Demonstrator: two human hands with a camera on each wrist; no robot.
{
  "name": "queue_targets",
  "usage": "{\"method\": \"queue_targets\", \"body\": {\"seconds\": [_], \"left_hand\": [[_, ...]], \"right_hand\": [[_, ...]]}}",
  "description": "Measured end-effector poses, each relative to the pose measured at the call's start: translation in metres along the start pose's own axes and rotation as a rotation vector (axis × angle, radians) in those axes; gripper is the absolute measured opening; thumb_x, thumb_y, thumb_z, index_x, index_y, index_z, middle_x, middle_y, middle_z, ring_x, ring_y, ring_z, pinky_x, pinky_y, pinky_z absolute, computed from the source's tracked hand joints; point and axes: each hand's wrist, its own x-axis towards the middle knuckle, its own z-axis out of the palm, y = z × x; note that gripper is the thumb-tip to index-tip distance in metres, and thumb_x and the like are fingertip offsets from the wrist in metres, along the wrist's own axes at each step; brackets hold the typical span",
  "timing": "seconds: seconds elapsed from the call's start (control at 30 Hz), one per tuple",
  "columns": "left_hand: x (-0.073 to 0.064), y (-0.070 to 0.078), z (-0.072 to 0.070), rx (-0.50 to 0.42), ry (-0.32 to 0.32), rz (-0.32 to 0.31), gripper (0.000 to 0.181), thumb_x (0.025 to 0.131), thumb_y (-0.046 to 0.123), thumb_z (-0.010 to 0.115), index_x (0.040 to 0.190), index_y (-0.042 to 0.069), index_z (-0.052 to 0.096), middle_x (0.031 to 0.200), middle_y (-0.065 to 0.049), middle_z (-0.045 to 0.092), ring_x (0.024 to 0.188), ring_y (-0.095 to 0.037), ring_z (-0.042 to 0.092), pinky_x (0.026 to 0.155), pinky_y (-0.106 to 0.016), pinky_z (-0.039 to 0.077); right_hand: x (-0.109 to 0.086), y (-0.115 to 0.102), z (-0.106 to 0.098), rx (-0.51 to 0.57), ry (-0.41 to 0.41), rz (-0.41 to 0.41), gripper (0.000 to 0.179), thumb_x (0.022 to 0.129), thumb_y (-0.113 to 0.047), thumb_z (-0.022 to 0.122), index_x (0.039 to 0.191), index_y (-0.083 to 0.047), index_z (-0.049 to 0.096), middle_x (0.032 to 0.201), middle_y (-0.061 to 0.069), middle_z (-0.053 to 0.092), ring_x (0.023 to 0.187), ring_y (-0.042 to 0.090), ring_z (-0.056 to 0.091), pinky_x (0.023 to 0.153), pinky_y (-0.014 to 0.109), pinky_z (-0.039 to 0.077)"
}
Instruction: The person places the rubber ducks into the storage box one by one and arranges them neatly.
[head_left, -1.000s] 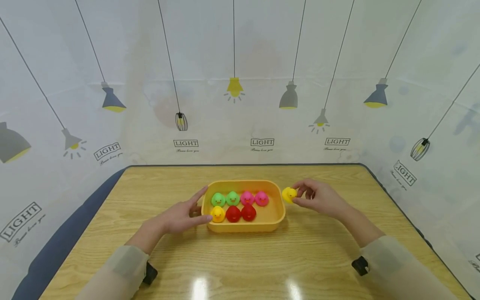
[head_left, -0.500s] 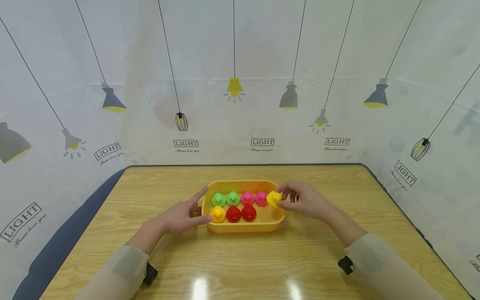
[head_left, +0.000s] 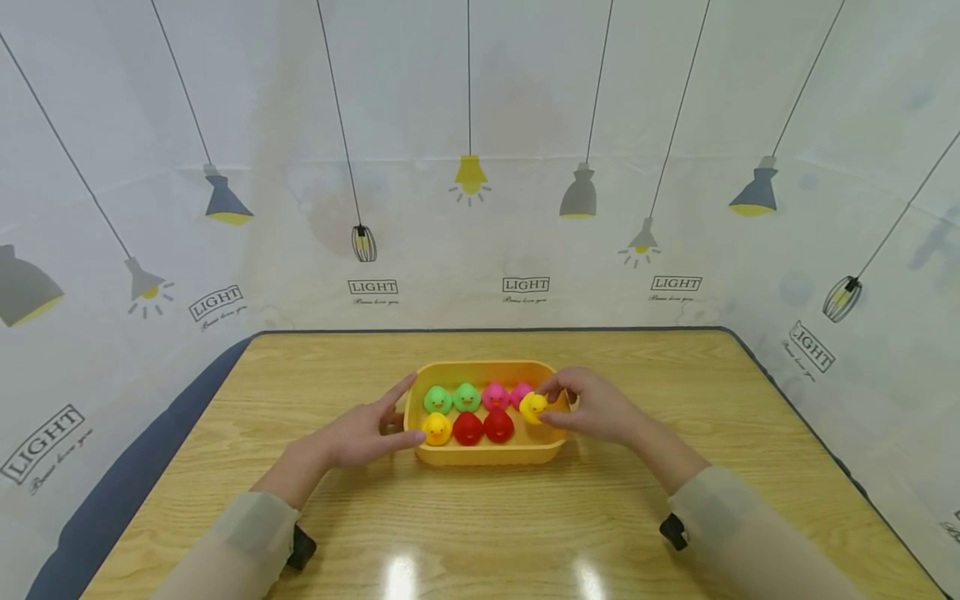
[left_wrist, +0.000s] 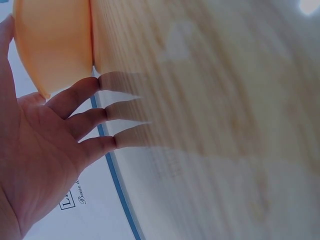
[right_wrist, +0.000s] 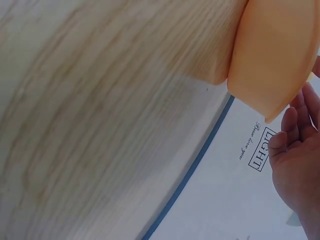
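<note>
A yellow-orange tray [head_left: 491, 455] on the table holds small rubber ducks. My left hand [head_left: 367, 432] spans its left end, thumb at the front rim and index finger at the back corner; in the left wrist view the other fingertips touch the table. My right hand [head_left: 600, 408] pinches a yellow duck [head_left: 533, 407] over the tray's right part, just in front of a pink duck [head_left: 521, 393] that it partly hides. Two green ducks [head_left: 437, 400] and another pink duck [head_left: 495, 396] fill the back row. In front sit one yellow duck [head_left: 437, 429] and two red ducks [head_left: 498, 426].
The wooden table [head_left: 480, 517] runs back to a pale curtain [head_left: 480, 100] printed with lamps. Dark blue edging [head_left: 322, 332] follows the back of the tabletop. Outside the tray, the tray's right wall [right_wrist: 272, 55] fills the top of the right wrist view.
My right hand has carried the yellow duck leftward from outside the tray's right end, over the rim, to beside the pink and red ducks. The left hand and tray have stayed in place.
</note>
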Motion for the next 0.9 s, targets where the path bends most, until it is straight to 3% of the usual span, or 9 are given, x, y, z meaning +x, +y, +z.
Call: {"method": "queue_targets", "body": {"seconds": [0.4,0.67,0.9], "left_hand": [[-0.001,0.0,-0.001,0.009,-0.009,0.001,0.103,0.099,0.078,0.063,0.175,0.05,-0.001,0.164,-0.016,0.058,0.149,-0.047,0.056,0.118,-0.069,0.046],[-0.001,0.001,0.0,0.012,-0.003,-0.009,0.104,0.097,0.08,0.063,0.175,0.052,-0.001,0.164,-0.014,0.058,0.15,-0.047,0.056,0.121,-0.069,0.044],[0.0,0.0,0.001,0.02,-0.002,-0.012,0.104,0.097,0.081,0.062,0.174,0.052,-0.001,0.165,-0.014,0.057,0.151,-0.048,0.054,0.123,-0.072,0.04]], "right_hand": [[0.0,-0.003,0.006,-0.068,-0.03,0.058,0.024,0.092,-0.036,0.09,0.113,-0.027,0.081,0.114,0.001,0.065,0.113,0.024,0.053,0.097,0.044,0.048],[0.004,-0.003,0.011,-0.131,-0.031,0.018,0.023,0.086,-0.036,0.094,0.104,-0.024,0.085,0.105,0.005,0.061,0.106,0.022,0.047,0.089,0.039,0.039],[0.008,-0.009,0.011,-0.201,-0.047,0.047,0.024,0.085,-0.037,0.095,0.103,-0.024,0.085,0.103,0.006,0.061,0.103,0.022,0.047,0.091,0.04,0.041]]}}
